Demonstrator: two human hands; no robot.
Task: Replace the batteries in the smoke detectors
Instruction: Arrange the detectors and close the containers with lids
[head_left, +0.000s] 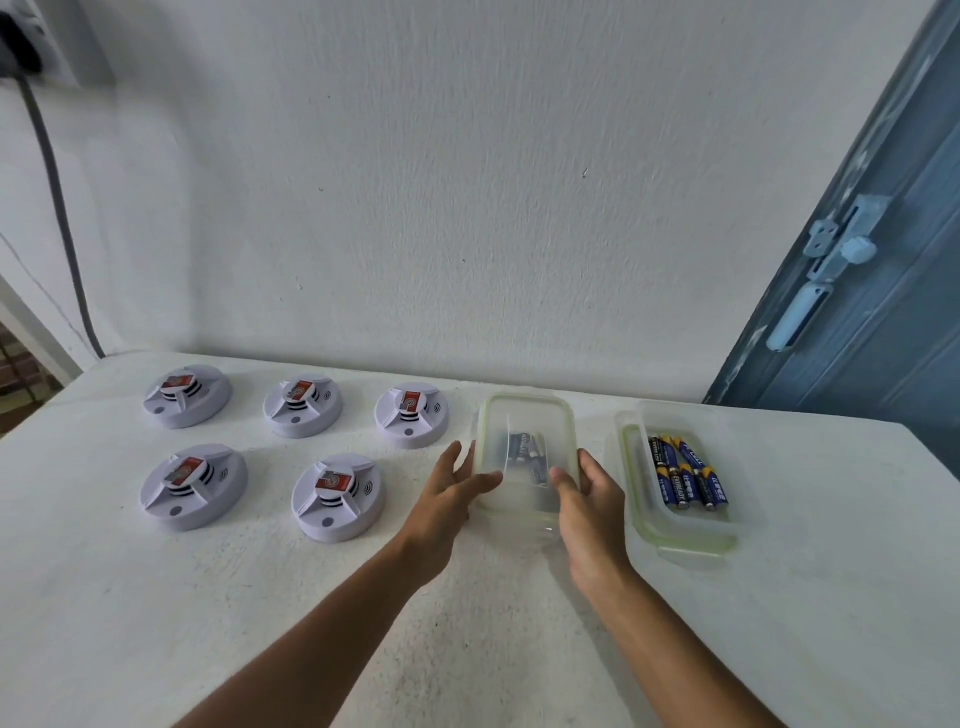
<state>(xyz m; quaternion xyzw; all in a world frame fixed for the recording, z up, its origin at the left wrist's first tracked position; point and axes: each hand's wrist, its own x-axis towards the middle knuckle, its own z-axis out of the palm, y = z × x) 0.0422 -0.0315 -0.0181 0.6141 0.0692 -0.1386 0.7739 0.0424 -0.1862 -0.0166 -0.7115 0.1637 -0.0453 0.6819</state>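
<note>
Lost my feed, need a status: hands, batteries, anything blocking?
Left hand and right hand grip lidded box. Batteries in open box, right. Five detectors left, untouched. Nothing blocking.

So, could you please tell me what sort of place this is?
Probably a plain room in a home: a white table against a white plaster wall, a blue door with a latch, and a plugged-in cable.

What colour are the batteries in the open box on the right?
The batteries are dark blue and black with yellow tips, seen in the head view.
</note>
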